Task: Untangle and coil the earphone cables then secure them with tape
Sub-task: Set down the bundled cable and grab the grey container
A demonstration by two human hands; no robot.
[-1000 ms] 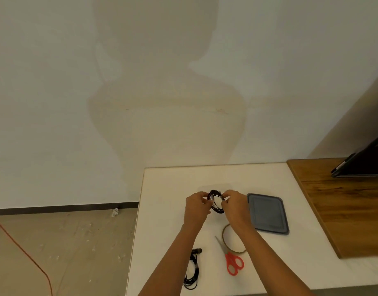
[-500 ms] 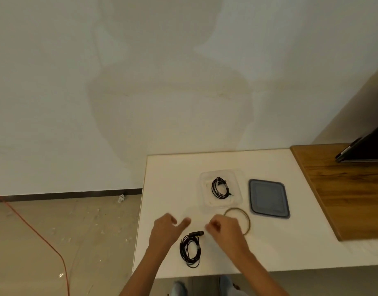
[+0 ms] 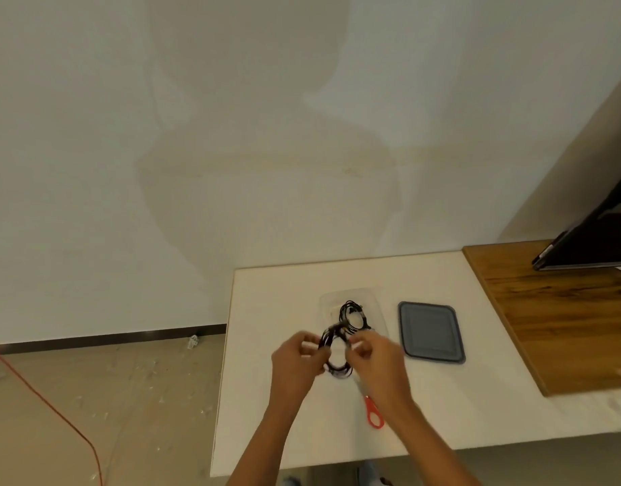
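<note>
Both hands hold a black earphone cable coil (image 3: 333,349) above the white table (image 3: 267,398). My left hand (image 3: 296,359) grips its left side with curled fingers. My right hand (image 3: 375,359) pinches its right side. Behind them a second black coil (image 3: 354,314) lies inside a clear plastic container (image 3: 379,306). Red-handled scissors (image 3: 374,413) lie on the table, partly under my right wrist. The tape roll is hidden behind my right hand.
A dark grey lid (image 3: 431,331) lies right of the clear container. A wooden board (image 3: 561,320) covers the table's right end, with a dark screen (image 3: 589,236) leaning over it. An orange cord (image 3: 49,405) runs across the floor on the left.
Half a second ago both hands hovered open over the coil lying near the table's front edge. Now they have lifted it and hold it between them, nearer the container.
</note>
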